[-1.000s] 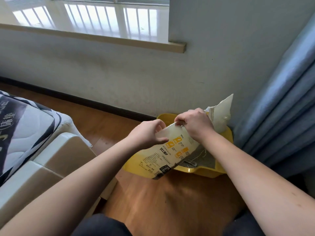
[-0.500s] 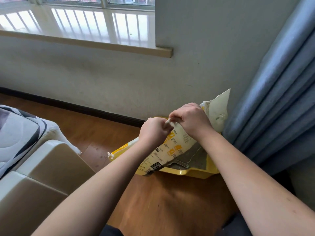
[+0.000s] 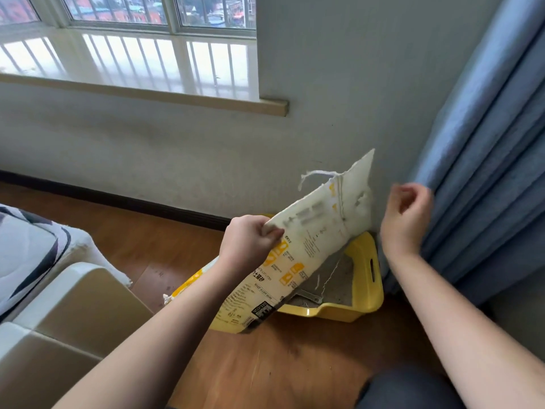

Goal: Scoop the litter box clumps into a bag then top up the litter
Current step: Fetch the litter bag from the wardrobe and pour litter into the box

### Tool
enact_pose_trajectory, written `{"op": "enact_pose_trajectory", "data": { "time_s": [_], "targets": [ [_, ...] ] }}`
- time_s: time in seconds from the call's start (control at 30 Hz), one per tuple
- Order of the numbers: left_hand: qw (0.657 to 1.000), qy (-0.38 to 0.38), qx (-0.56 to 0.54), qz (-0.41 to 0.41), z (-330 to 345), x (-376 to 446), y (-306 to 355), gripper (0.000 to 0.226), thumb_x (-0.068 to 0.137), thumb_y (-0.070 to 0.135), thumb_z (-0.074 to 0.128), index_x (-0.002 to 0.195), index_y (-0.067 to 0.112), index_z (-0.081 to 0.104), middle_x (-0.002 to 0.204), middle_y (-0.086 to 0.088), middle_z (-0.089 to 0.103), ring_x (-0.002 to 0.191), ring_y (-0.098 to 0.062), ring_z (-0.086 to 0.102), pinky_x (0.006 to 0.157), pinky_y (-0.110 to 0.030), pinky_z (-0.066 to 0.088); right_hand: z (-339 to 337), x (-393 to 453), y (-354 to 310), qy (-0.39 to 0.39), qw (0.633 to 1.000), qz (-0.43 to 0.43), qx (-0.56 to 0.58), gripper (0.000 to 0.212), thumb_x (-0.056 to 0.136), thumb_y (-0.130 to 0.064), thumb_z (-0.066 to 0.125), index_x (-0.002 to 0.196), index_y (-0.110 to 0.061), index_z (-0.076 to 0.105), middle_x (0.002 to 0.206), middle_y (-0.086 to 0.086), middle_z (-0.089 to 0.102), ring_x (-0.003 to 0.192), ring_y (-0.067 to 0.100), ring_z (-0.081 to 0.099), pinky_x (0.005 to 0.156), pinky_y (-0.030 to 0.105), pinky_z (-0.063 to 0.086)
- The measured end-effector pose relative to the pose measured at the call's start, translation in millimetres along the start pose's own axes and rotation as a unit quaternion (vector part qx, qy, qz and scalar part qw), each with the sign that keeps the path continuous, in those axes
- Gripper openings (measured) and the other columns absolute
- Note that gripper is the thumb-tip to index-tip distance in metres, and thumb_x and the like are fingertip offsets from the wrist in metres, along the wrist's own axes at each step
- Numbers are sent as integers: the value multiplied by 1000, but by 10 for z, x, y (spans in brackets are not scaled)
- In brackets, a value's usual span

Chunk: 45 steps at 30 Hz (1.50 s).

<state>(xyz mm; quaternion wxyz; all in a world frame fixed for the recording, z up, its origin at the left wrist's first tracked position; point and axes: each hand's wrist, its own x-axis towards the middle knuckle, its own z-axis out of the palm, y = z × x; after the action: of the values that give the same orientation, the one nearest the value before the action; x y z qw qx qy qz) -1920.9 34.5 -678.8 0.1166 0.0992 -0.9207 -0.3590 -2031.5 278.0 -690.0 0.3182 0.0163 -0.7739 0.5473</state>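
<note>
- Head view: a white and yellow cat litter bag (image 3: pixel 298 261) is held tilted over a yellow litter box (image 3: pixel 365 278), its lower end on the wooden floor (image 3: pixel 280 364) in front of the box and its upper corner raised against the wall (image 3: pixel 339 98).
- The bag's upper edge is pinched by the curled fingers (image 3: pixel 272 231) of the left hand (image 3: pixel 250 246); the bag extends up and to the right from that grip.
- A loose white string (image 3: pixel 317 175) is seen hanging from the bag's stitched top seam.
- The right hand (image 3: pixel 405 215) is raised just right of the bag, apart from it, with fingers loosely curled; whether a thread is pinched between them cannot be told.
- Grey litter (image 3: pixel 343 278) is visible inside the box, partly covered by the bag.
- The box is set in the corner between the wall and a blue curtain (image 3: pixel 486 157), which hangs just behind the right hand.
- A windowsill (image 3: pixel 132 63) is seen upper left, and a beige plastic unit (image 3: pixel 65 320) with a patterned mattress (image 3: pixel 26 249) lower left.
</note>
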Motion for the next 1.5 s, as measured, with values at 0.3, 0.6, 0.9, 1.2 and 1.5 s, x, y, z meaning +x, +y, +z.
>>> {"op": "enact_pose_trajectory", "data": {
  "time_s": [0.3,0.6,0.9,1.2,1.5],
  "targets": [
    [994,54,-89,35,-248,-49,98,24,85,32,71,66,18,69,63,2,70,58,-13,68,54,-41,55,390,-571,817,-221,759,573,215,84,83,-76,35,146,-20,31,133,15,53,125,32,49,109,50,30],
    [966,85,-243,-8,-318,-153,-41,16,85,25,73,73,14,73,70,-5,73,68,-27,72,62,-53,56,749,-479,347,-144,771,489,383,53,95,-61,30,126,-26,54,124,3,62,112,25,57,98,44,45],
    [927,86,-362,-36,-385,-133,-260,19,85,25,74,84,6,72,82,-18,73,78,-38,71,70,-61,55,873,-393,224,-125,825,419,358,38,99,-49,36,122,-24,52,119,3,64,105,23,62,83,38,52],
    [868,119,-474,-90,-373,-49,-446,23,81,15,75,93,-5,69,87,-24,72,75,-35,70,69,-45,58,920,-333,-73,-131,858,333,368,16,94,-21,58,110,-19,61,110,3,70,99,21,68,84,39,55],
    [879,109,-449,-120,-241,-103,-644,25,82,18,75,94,-3,68,87,-23,72,79,-40,71,69,-49,59,837,-403,-237,-213,873,295,325,12,82,-12,71,94,-16,69,95,5,74,88,21,70,75,35,54]
  ]
}}
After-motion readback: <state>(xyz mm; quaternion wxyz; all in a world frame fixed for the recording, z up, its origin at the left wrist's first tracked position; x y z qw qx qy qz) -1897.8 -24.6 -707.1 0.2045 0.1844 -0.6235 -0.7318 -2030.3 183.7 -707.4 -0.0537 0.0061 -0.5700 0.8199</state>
